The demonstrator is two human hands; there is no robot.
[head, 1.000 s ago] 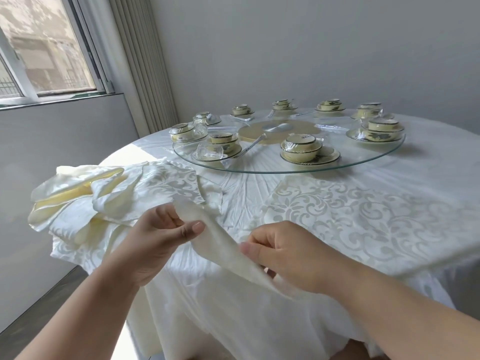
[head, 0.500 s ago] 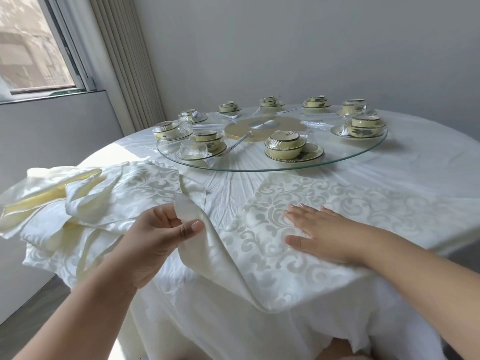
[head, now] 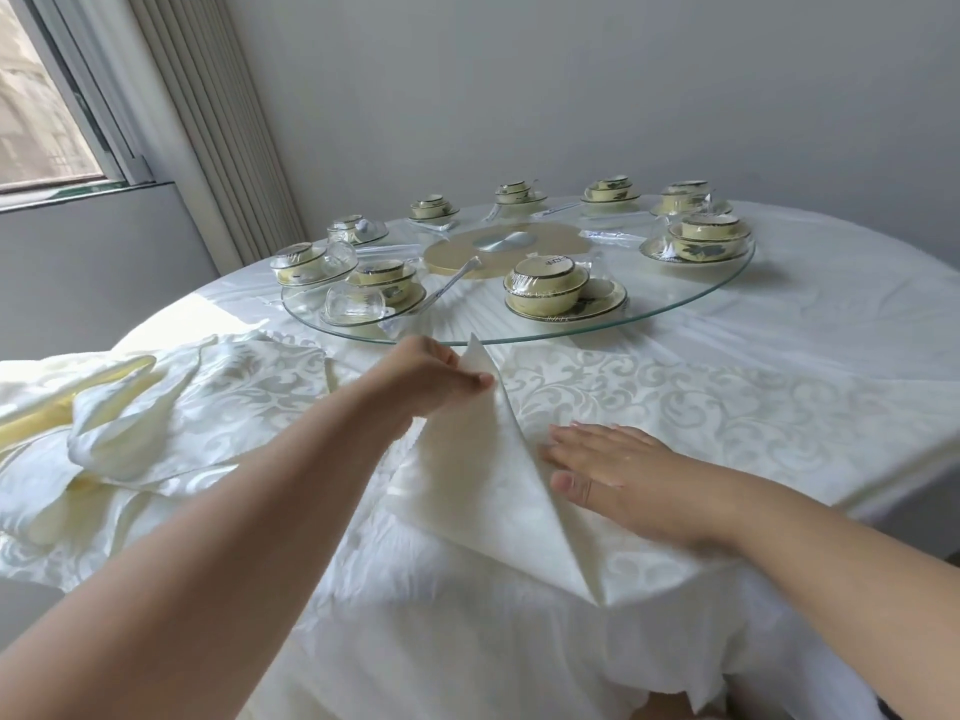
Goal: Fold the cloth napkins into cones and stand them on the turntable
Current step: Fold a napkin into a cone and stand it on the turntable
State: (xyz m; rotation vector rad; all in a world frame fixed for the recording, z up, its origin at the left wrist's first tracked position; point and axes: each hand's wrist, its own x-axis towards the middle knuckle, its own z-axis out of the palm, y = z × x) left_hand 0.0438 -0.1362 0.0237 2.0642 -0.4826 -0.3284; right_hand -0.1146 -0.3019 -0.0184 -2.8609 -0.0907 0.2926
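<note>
On damask tablecloth [head: 675, 387], left hand [head: 431, 376] pinching napkin [head: 483, 475] corner, right hand [head: 618, 470] flat.

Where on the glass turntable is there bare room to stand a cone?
Near rim of the round glass turntable, between the clear glass dish and the wrapped yellow bowl set, is bare. The far arc is crowded with bowl sets.

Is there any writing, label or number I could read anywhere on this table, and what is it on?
No text can be read.
Wrapped bowl set on the glass turntable: a small label with dark print on the plastic wrap, too blurred to read.
The other wrapped sets, the napkin and the tablecloth show only patterns, no writing.
</note>
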